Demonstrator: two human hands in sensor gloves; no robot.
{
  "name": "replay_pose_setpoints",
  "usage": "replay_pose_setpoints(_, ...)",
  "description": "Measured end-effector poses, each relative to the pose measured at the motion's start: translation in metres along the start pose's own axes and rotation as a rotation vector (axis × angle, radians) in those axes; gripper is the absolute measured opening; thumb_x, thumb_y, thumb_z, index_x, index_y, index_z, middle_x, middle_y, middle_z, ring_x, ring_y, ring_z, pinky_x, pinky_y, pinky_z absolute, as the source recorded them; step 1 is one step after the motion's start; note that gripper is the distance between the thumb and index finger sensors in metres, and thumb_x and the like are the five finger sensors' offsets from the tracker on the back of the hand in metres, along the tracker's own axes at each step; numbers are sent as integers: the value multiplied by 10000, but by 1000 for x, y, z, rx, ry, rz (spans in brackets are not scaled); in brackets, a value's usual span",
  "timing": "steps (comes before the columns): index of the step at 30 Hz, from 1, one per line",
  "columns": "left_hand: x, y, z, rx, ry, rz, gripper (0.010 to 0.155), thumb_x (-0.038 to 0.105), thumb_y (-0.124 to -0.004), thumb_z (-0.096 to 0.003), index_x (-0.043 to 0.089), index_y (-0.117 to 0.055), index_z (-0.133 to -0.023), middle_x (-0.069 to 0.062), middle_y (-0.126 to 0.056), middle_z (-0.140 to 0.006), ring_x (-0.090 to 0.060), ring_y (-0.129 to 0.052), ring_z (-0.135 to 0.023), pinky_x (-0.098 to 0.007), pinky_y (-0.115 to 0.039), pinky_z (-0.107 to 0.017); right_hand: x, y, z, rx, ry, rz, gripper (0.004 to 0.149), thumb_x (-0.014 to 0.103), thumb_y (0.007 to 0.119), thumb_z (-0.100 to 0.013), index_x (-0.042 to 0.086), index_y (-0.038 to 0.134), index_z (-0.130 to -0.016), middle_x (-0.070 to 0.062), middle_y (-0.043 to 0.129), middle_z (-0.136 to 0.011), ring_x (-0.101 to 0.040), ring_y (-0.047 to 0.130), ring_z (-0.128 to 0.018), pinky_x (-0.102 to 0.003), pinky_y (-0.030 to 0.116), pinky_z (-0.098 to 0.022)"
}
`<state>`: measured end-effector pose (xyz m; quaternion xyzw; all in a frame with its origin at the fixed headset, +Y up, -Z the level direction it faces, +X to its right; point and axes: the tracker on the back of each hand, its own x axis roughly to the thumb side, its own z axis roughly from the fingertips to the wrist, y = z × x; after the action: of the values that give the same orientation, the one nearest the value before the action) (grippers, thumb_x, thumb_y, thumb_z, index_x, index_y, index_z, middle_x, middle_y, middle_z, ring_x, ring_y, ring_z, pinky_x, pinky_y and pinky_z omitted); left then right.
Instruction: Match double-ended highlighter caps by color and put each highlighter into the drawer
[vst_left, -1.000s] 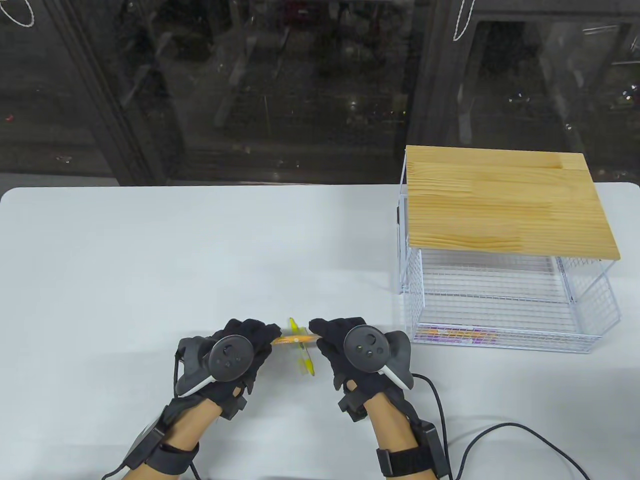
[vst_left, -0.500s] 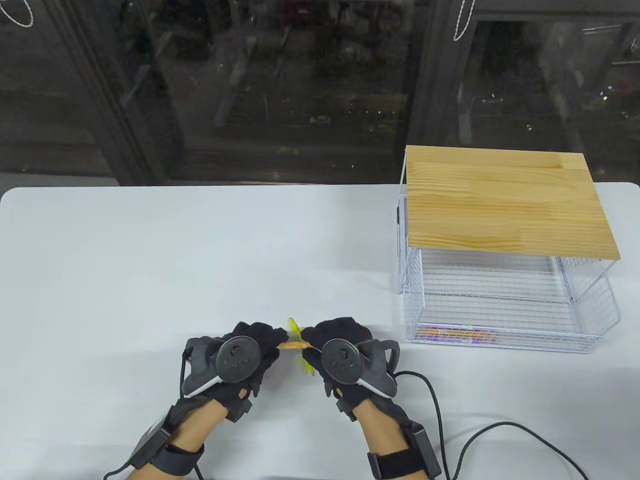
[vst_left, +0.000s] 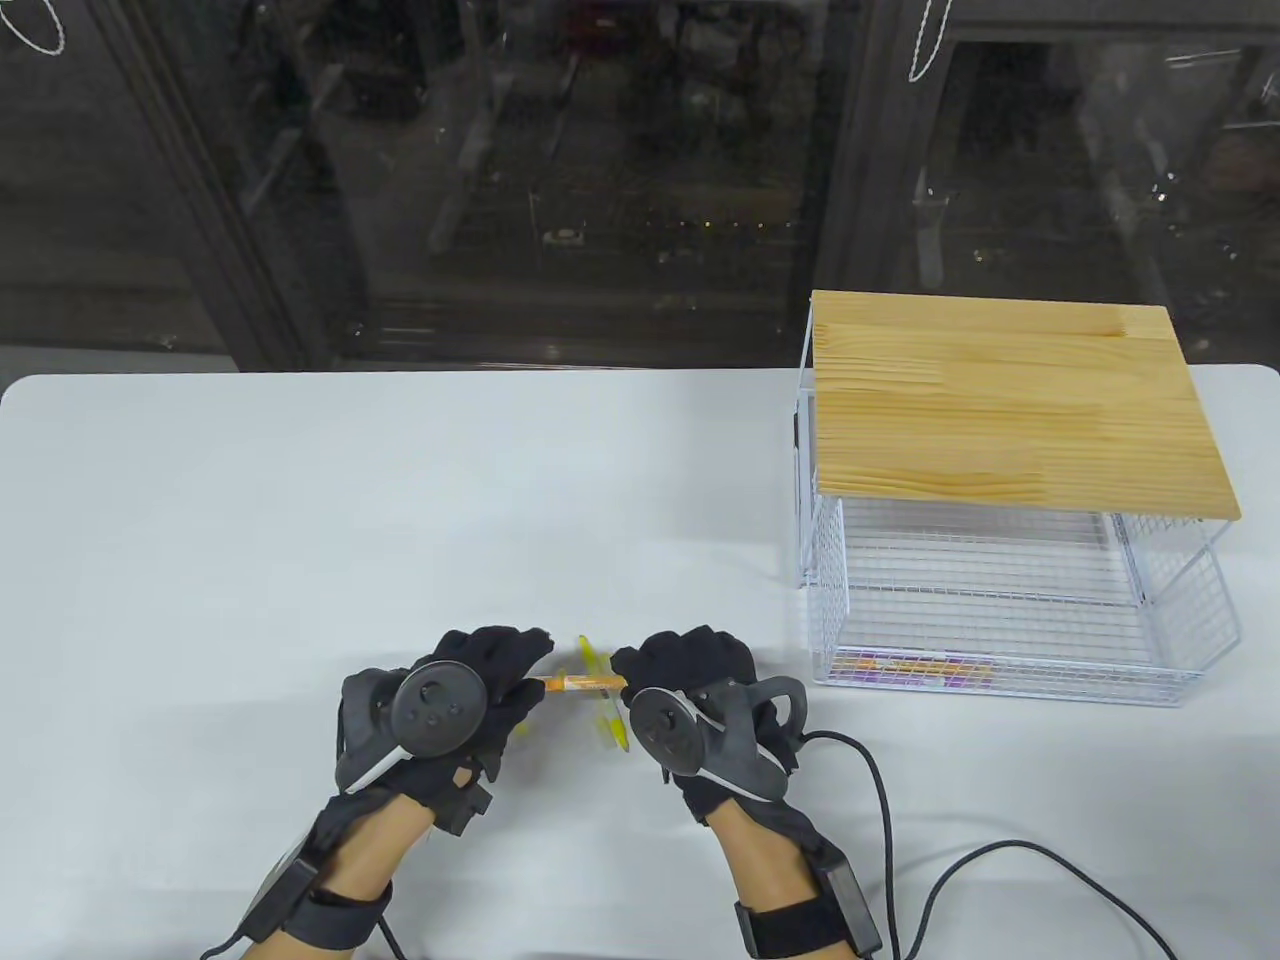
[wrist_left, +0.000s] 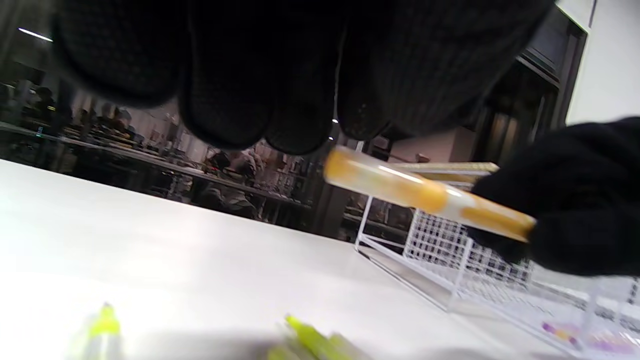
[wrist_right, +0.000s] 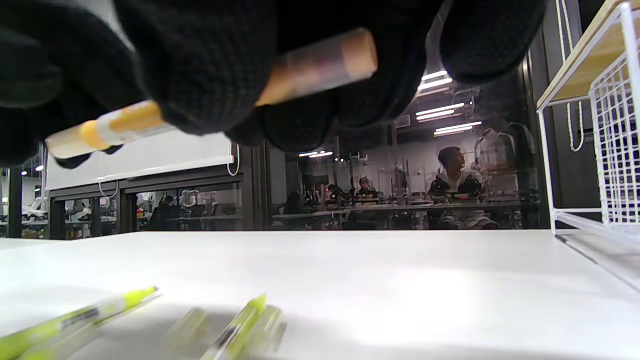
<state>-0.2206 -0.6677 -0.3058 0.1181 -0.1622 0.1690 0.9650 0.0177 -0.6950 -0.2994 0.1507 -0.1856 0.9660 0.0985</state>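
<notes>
Hands are drawing apart: right hand (vst_left: 690, 665) pinching the orange highlighter (vst_left: 580, 684), left hand (vst_left: 490, 670) curling, contents hidden. Yellow pens (wrist_right: 75, 315) underneath are risking a mismatch.

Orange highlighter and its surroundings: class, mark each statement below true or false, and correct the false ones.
1. The orange highlighter lies flat on the table. False: both hands hold it above the table.
2. The right hand grips one end. True.
3. Yellow highlighters lie on the table below. True.
4. The wire drawer is empty. False: purple and orange items lie at its front.
5. The left hand rests on the wooden top. False: it holds the orange highlighter.
</notes>
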Motion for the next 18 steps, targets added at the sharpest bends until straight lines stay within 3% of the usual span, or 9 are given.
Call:
replay_pose_setpoints(8,-33,15,-3,42,118,13,517,405,-865,-375,294,-894,-879,-22,-961,-865,-361,-960,-680,-529,-856,-413,-16,-22,1,-95,36,-1,437,361,877,-347,386,912,-782,65,950,-758,-253,886,-663,-567,690,-603)
replay_pose_setpoints(18,-49,11,-5,4,174,26,508,406,-861,-378,289,-904,-871,-31,-967,-859,-368,-963,-672,-532,-855,-408,-35,-48,2,-175,79,22,429,356,879,-357,399,911,-782,77,947,-799,-284,854,-737,-583,670,-613)
